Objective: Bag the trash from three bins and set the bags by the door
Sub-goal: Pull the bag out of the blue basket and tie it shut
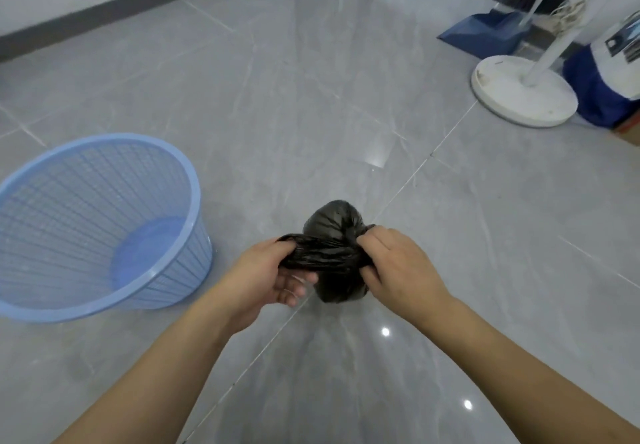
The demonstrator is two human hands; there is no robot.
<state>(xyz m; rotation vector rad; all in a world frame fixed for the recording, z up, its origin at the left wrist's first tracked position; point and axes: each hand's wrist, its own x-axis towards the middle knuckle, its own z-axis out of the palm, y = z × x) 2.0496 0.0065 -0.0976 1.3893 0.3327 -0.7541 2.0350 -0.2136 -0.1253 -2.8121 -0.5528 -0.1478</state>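
A small black trash bag hangs over the grey tiled floor in front of me, its top twisted into a band stretched sideways between my hands. My left hand grips the left end of that band with the palm turned up. My right hand pinches the right end close to the bag's bulging body. A light blue mesh bin stands on the floor at the left, tilted toward me, with nothing inside it and no liner.
At the back right are a white round fan base with its pole, a blue dustpan with a broom, and a blue and white package. A dark skirting board runs along the far wall.
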